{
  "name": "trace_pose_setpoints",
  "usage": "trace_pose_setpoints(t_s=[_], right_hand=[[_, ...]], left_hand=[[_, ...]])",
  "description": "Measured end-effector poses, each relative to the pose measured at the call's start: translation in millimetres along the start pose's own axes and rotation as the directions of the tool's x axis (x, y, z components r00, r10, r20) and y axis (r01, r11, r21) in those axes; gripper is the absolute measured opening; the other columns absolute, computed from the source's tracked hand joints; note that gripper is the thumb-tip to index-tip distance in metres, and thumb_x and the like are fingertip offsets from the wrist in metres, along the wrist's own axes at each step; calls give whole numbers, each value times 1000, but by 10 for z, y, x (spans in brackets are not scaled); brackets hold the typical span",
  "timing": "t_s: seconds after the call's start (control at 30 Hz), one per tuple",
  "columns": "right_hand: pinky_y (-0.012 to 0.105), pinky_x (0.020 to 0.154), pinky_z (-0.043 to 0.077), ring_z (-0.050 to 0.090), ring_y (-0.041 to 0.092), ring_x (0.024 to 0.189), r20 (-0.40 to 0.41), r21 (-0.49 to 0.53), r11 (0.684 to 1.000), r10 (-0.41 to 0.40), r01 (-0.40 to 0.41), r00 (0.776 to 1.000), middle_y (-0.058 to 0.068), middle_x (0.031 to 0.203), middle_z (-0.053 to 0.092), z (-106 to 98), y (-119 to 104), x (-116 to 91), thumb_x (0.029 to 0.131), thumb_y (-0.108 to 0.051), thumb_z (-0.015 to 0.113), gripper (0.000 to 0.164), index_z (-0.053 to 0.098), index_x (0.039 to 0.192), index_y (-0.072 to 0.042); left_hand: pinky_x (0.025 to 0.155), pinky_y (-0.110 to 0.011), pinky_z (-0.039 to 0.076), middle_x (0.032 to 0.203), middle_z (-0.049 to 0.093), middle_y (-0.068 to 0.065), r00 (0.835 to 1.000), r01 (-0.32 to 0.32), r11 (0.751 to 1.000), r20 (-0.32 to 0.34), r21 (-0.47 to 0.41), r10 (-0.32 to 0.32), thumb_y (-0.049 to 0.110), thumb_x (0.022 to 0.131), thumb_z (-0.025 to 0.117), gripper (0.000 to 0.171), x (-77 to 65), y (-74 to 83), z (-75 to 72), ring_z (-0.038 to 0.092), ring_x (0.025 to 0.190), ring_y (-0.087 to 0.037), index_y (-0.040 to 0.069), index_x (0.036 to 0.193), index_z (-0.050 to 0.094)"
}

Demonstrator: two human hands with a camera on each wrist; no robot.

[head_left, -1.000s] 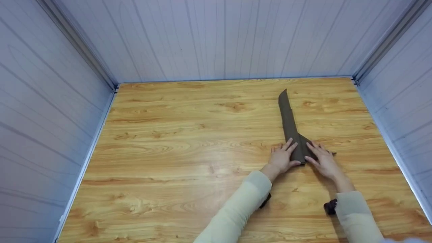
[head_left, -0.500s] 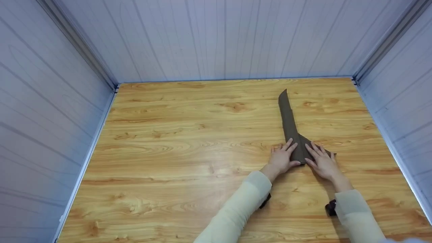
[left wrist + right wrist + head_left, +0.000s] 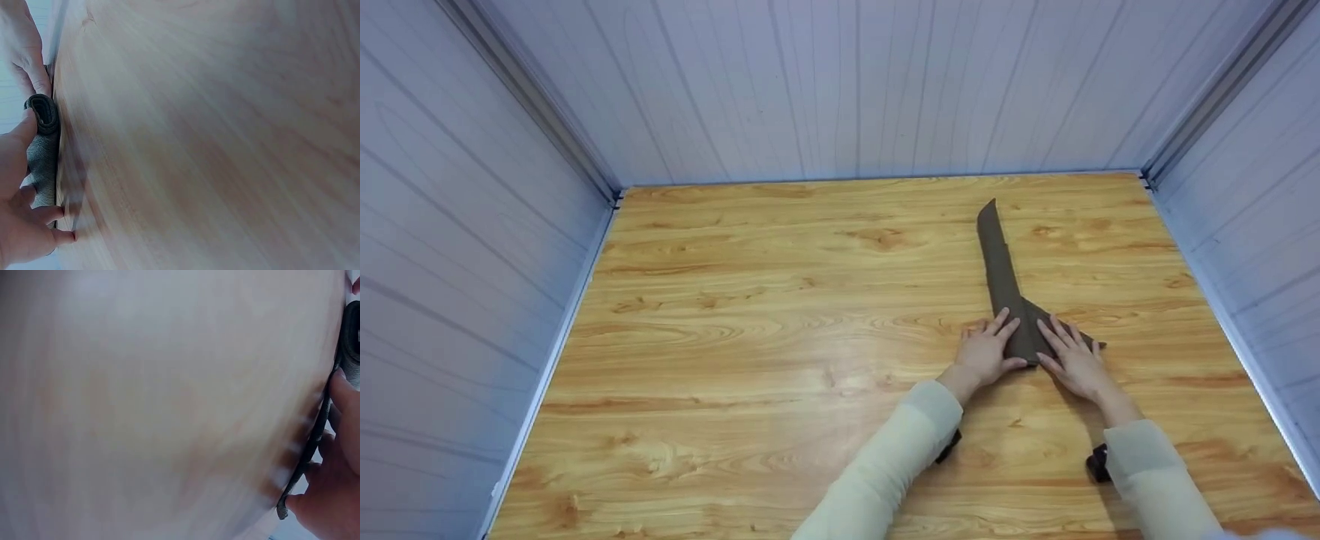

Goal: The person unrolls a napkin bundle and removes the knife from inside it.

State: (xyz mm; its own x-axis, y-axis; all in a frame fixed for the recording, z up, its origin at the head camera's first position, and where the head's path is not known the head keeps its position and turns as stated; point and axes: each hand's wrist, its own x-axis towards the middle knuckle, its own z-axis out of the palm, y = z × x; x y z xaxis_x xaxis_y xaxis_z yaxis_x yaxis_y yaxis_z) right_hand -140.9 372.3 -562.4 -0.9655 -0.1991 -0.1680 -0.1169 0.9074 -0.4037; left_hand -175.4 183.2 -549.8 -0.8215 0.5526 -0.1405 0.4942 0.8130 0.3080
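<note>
A dark brown-grey cloth lies on the right half of the table, rolled into a long tube with a pointed far end. Layers of its coiled near end show in the left wrist view. A flat triangular flap spreads from the roll to the right. My left hand rests on the near part of the roll, thumb at its end, with some fingertips reaching the table on the left. Fingers spread, my right hand presses on the flap, its thumb close to the roll.
The wood-grain table is bounded by pale panels: a back wall, a left wall and a right wall. A black wrist camera hangs beneath the right sleeve.
My right hand has shifted slightly and spread its fingers farther over the flap, whose right part shows more now. The left hand and the roll stay in place.
</note>
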Motion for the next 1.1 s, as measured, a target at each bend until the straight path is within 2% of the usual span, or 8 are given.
trace_pose_setpoints(t_s=[0.33, 0.63, 0.83, 1.1], right_hand=[[69, 90, -2, 0, 46, 128, 6, 11, 1000, 14, -14, 1000, 21, 145, 8, -3, -8, 5, 93, -40, 40, 62, 18, 142, -7], [67, 91, -3, 1, 46, 128, -4, 33, 999, 2, -2, 1000, 21, 144, 9, 7, -14, 10, 93, -38, 41, 61, 19, 141, -7], [68, 90, -3, 1, 47, 127, -7, 30, 999, 11, -11, 1000, 22, 144, 9, -4, -19, 20, 93, -35, 43, 60, 21, 141, -6], [68, 90, -2, 1, 46, 128, -16, 6, 1000, 17, -17, 1000, 22, 144, 11, 13, -5, 18, 92, -36, 43, 60, 23, 140, -6]], left_hand=[[99, -42, 27, 147, 10, 6, 997, -6, 999, 77, 41, 3, 58, 82, 41, 69, 43, 30, -79, 18, 131, -18, 28, 142, 21], [97, -38, 32, 147, 14, 2, 996, -43, 996, 83, 79, 36, 57, 81, 47, 69, 73, 81, -210, 17, 132, -15, 23, 139, 30], [96, -38, 33, 146, 14, 0, 994, -88, 995, 63, 55, 84, 55, 81, 49, 67, 100, 92, -241, 18, 132, -17, 23, 138, 32], [96, -38, 34, 146, 15, 4, 984, -172, 985, 56, 29, 170, 53, 82, 49, 66, 137, 84, -140, 14, 133, -16, 19, 137, 34]])
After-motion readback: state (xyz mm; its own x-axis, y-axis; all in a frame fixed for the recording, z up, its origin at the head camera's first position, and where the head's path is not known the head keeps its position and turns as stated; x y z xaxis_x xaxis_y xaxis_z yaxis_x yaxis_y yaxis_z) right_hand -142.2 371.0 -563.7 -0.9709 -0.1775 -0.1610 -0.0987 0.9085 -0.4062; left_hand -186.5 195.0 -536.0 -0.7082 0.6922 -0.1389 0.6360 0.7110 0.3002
